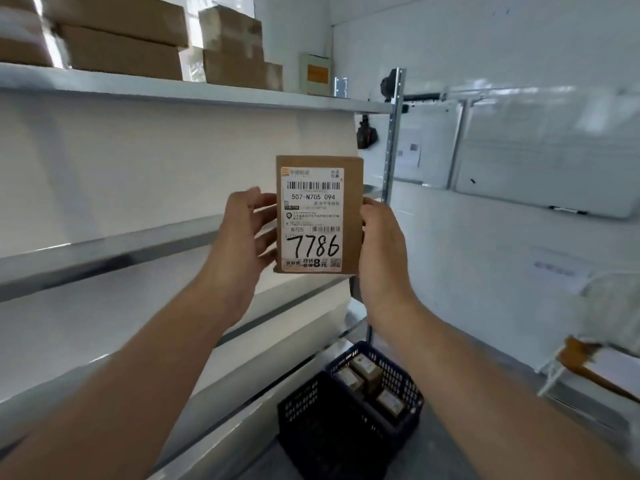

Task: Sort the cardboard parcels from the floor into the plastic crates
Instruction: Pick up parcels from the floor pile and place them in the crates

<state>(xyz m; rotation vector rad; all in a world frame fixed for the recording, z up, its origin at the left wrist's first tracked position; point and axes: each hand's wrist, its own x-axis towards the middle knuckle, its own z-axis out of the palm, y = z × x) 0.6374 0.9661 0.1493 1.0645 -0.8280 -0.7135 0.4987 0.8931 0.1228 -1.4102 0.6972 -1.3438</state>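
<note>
Head view, both hands raised — left hand (242,233), right hand (379,244), parcel (351,216) between.

Two bare forearms enter from 7 and 5 o'clock. No sleeves, watch, rings or gloves visible. Left hand (242,237): fingers slim, nails short. Right hand (381,244): knuckles smooth, thumb nail short, unpainted.

Metal shelving (194,91), whiteboard (554,161), wall box (316,75)
</note>
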